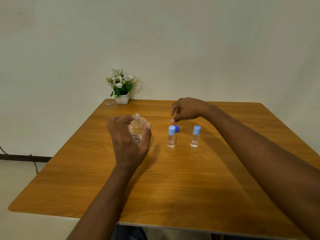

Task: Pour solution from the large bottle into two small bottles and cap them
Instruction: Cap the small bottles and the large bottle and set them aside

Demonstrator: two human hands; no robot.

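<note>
Wood table (190, 187), plain pale wall, flower pot (122, 94) at the far edge.

Status as we read it: both small bottles are upright with clear liquid inside and light blue caps on, so pouring and capping look done. What's left looks like closing the big bottle (137, 125).

- Big bottle: stands upright, long axis vertical, open threaded mouth pointing up. It sits between the thumb and curled fingers of the left hand (129, 142), which wraps it loosely. The palm covers part of the label.
- Right hand (187, 109): fingers bunched with the tips pointing down, nothing visible in them. The fingertips (172, 120) hover just above the dark blue cap (177, 128), apart from it.
- First small bottle (171, 137) is just on our side of that cap. Second small bottle (195, 136) is beside it, on the wrist side of those fingertips.

Next move, our call: pinch the cap without knocking the first small bottle, carry it to the open mouth, seat it square on the thread, and twist while the left hand steadies.
</note>
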